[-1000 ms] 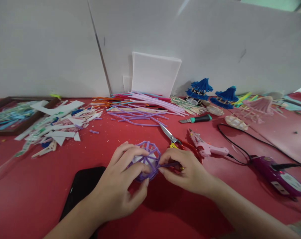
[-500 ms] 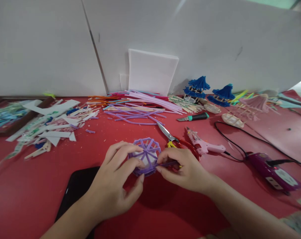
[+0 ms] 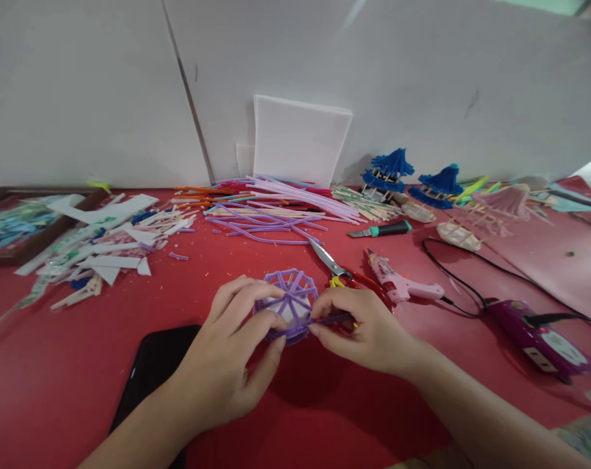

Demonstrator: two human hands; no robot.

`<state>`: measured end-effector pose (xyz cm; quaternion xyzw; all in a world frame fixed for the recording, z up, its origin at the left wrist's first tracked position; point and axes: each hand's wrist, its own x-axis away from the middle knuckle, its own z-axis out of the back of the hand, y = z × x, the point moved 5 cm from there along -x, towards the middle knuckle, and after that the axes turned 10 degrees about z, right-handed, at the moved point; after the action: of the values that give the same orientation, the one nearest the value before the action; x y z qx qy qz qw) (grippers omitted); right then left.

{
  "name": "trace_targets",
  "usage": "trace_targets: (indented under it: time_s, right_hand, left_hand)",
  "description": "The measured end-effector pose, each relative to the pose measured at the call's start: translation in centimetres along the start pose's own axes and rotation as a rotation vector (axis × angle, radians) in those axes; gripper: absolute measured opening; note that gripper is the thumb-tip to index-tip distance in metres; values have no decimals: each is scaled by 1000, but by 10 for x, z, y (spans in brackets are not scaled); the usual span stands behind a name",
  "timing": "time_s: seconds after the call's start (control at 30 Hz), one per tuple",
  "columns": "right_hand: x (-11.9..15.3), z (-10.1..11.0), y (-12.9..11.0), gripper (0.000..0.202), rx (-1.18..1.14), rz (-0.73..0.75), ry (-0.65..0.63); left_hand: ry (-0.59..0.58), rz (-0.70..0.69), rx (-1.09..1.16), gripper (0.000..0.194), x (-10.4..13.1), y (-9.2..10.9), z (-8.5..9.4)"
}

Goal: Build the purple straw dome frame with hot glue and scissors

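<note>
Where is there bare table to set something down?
Bare red table shows between paper scraps and black phone, and between the right forearm and purple power strip. Crowded: the back edge, with sticks and blue models, and beyond the right hand, where scissors and glue gun lie.

On the red table [image 3: 46, 391] we see a black smartphone [image 3: 153, 358] lying flat. Behind, we find white paper sheets [image 3: 300, 140] leaning against a grey partition [image 3: 105, 91]; right of them, two blue-roofed model pavilions [image 3: 392, 163] and a pink-roofed model [image 3: 505, 198]. We also notice a purple power strip [image 3: 520, 329] at right and a brown frame [image 3: 17, 259] at far left.
</note>
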<state>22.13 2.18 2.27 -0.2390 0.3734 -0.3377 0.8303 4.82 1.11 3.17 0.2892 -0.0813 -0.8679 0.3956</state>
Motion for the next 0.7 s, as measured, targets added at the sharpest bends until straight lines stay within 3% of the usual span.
trace_targets:
  time_s: [0.23, 0.37, 0.7]
  right_hand:
    - [2, 0, 1, 5, 14, 9, 3]
    - [2, 1, 1, 16, 17, 57, 17]
    - [0, -1, -2, 12, 24, 82, -51]
  left_hand:
    - [-15, 1, -16, 18, 0, 1, 0]
    - [-12, -1, -20, 17, 0, 1, -1]
    - [-62, 16, 19, 15, 2, -4, -4]
